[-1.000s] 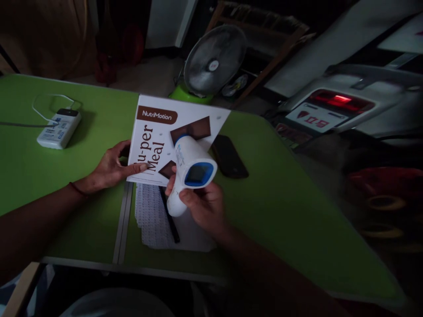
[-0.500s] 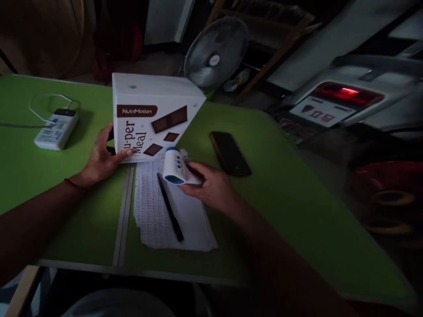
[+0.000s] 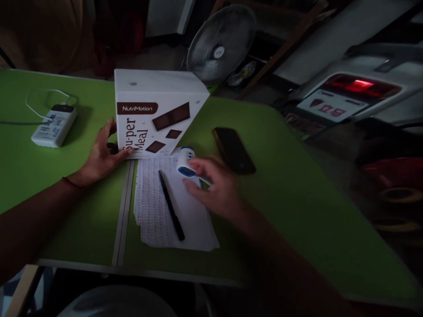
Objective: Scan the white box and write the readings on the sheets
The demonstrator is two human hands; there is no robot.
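My left hand (image 3: 99, 154) grips the lower left edge of a white NutriMotion box (image 3: 132, 132), thumb on its front, the other fingers partly hidden along its side. The box stands upright on the table. A white and blue handheld infrared thermometer (image 3: 185, 159) lies at the top of the written sheets (image 3: 194, 215), close to the box's lower right. My right hand (image 3: 216, 187) is beside it, thumb and fingers apart, slightly blurred, covering part of its handle. A black pen (image 3: 172, 207) rests diagonally on the paper.
A dark phone (image 3: 234, 150) lies on the green table (image 3: 280, 211), right of the box. At the left is a white power strip (image 3: 55, 127) with a cable plugged in. Past the table stand a fan (image 3: 221, 44) and a white vehicle with a red light (image 3: 361, 83).
My right hand has put the thermometer down on the paper, slightly to the right, and its fingers have opened. My left hand stays on the box. The view has shifted a little.
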